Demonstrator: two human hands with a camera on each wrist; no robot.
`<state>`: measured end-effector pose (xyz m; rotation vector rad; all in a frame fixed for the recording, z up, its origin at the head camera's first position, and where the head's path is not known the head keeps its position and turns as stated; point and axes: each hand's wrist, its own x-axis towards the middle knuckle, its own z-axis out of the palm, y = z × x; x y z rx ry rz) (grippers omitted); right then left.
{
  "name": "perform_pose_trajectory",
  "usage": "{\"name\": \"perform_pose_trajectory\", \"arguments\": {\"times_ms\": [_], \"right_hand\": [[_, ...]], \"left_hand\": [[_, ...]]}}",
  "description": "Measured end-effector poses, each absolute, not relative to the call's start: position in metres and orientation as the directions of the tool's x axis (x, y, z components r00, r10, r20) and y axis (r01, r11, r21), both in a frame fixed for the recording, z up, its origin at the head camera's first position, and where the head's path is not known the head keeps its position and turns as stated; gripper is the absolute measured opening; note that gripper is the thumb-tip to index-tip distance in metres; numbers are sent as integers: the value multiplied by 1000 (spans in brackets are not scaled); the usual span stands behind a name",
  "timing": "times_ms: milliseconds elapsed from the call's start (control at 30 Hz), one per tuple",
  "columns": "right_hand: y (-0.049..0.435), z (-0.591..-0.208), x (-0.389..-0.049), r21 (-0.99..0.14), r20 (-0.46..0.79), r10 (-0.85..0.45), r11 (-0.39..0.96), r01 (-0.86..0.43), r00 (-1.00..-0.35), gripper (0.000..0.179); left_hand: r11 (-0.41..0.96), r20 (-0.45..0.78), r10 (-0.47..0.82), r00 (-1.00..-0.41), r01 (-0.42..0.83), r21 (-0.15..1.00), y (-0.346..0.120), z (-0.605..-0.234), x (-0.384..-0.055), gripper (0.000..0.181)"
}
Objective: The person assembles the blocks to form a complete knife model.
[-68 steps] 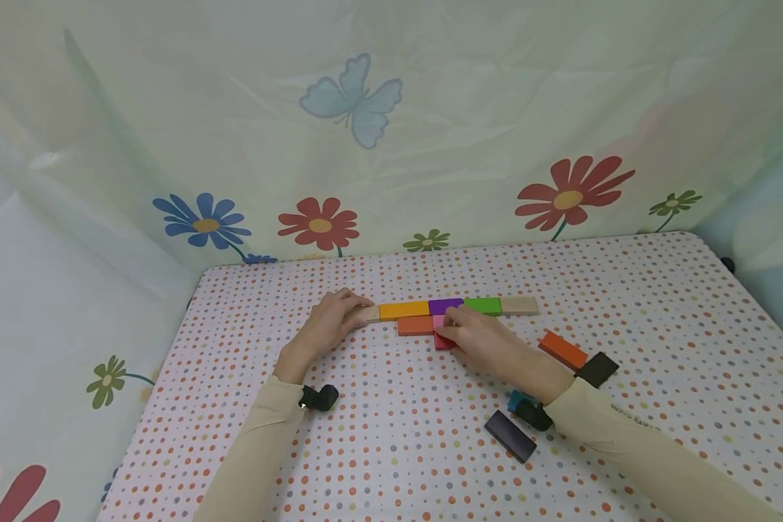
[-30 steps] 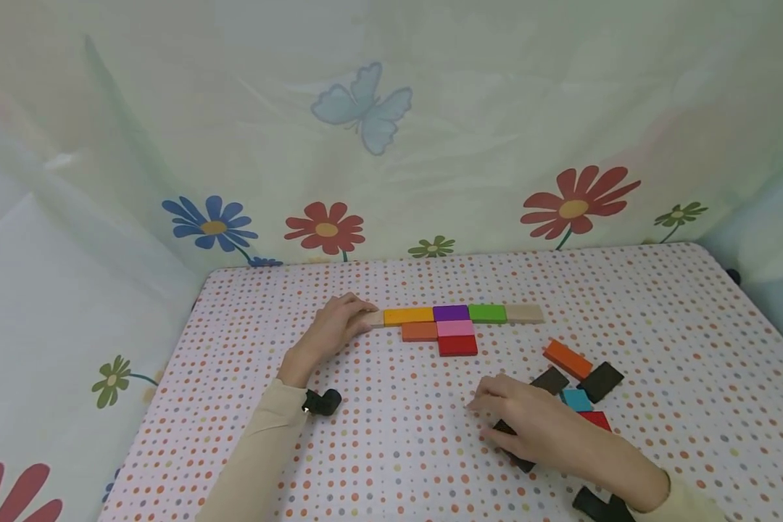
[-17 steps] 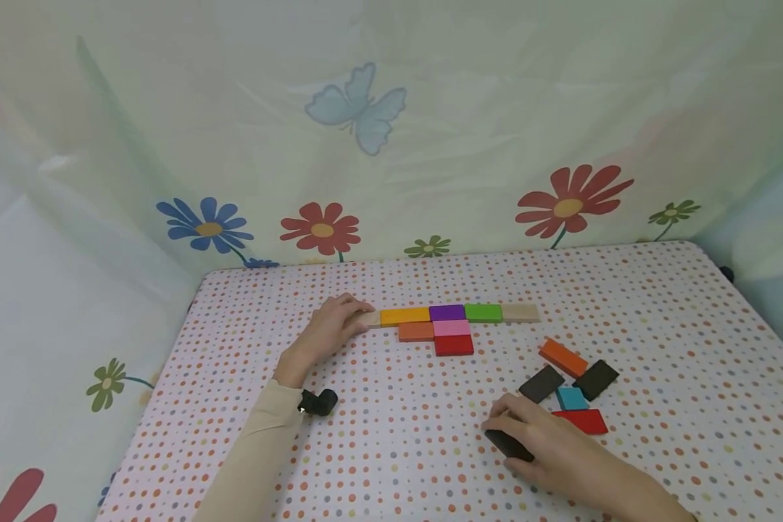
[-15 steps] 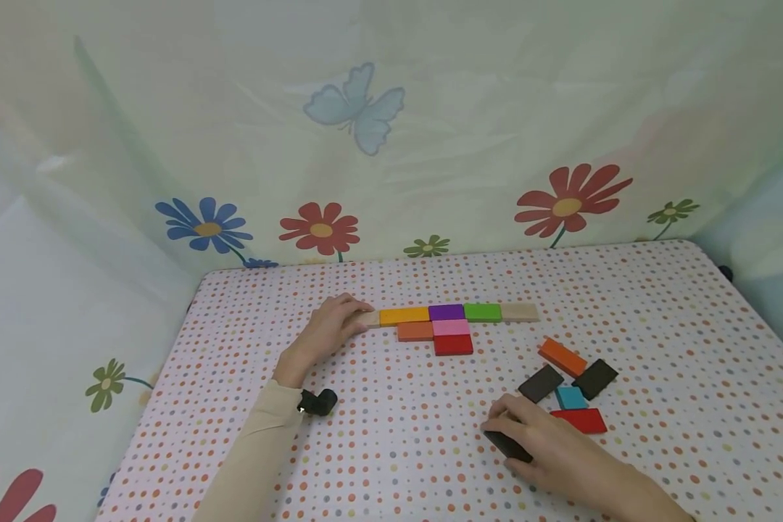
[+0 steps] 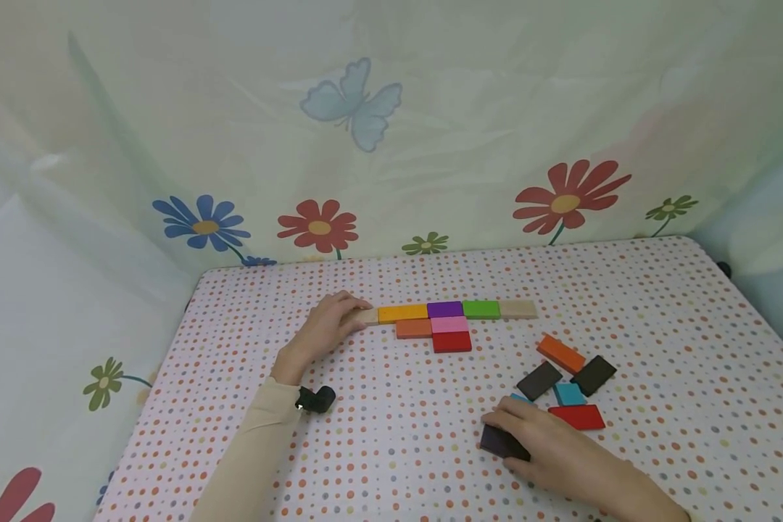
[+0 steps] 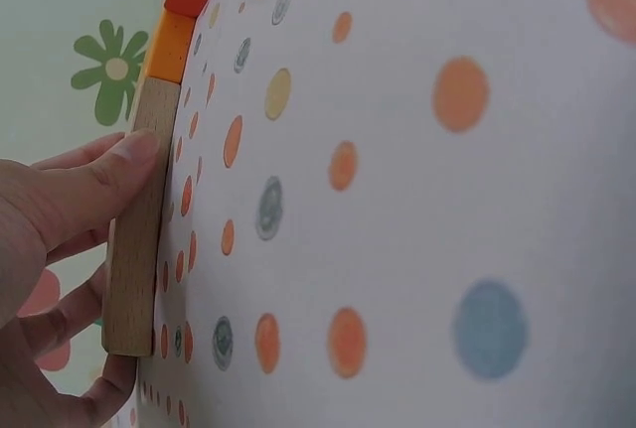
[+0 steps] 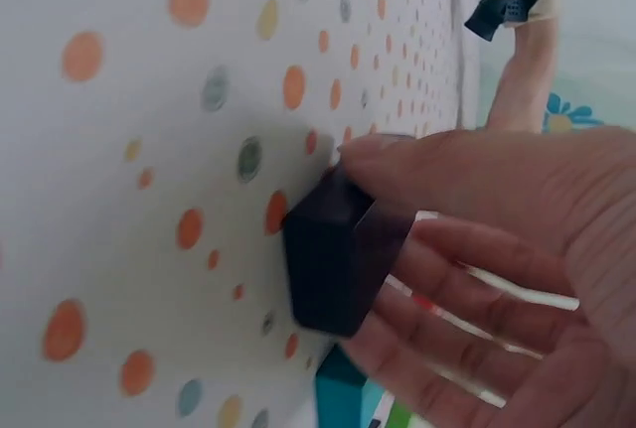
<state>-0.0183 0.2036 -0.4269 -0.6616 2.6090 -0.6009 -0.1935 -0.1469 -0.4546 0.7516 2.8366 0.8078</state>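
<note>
In the head view my left hand (image 5: 322,326) holds the left end block, a plain wooden one (image 5: 369,317). The left wrist view shows the thumb on that block's side and fingers behind it. A yellow block (image 5: 402,313), purple block (image 5: 445,309), green block (image 5: 481,309) and second wooden block (image 5: 518,309) continue the row. Against its near side lie an orange block (image 5: 414,328) and a pink block (image 5: 449,324), with a red block (image 5: 452,341) before the pink one. My right hand (image 5: 554,449) grips a black block (image 5: 504,442) between thumb and fingers, nearer the front.
Beyond the right hand lie a loose orange block (image 5: 561,353), two dark blocks (image 5: 594,374), a blue block (image 5: 569,394) and a red block (image 5: 577,417). Another blue piece (image 5: 519,398) peeks out past the fingers. A printed curtain (image 5: 457,130) hangs behind the dotted tabletop (image 5: 365,449).
My right hand has left the pink and red blocks, come toward the front right and taken hold of the black block, which has since turned slightly. My left hand has stayed on the wooden block.
</note>
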Motion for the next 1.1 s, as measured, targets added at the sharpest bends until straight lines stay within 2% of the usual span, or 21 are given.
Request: {"name": "perform_pose_trajectory", "arguments": {"times_ms": [100, 200, 367, 500, 867, 1100], "right_hand": [[198, -424, -19, -448, -274, -484, 829, -336, -831, 47], [192, -421, -23, -430, -253, -511, 820, -378, -821, 44], [174, -416, -40, -490, -175, -613, 733, -472, -771, 40], [158, -413, -64, -519, -113, -640, 690, -504, -760, 40], [127, -416, -125, -499, 113, -622, 639, -586, -775, 41], [119, -425, -138, -503, 130, -589, 654, -565, -798, 40]], "left_hand": [[734, 42, 489, -872, 437, 521, -147, -456, -194, 32], [731, 40, 487, -872, 432, 528, -148, -454, -195, 33], [735, 25, 480, -877, 418, 533, -150, -454, -196, 33], [737, 26, 481, -876, 420, 530, -149, -457, -196, 33], [752, 16, 473, -881, 413, 514, -147, -456, -196, 31], [748, 32, 488, -873, 436, 500, -148, -456, -196, 32]]}}
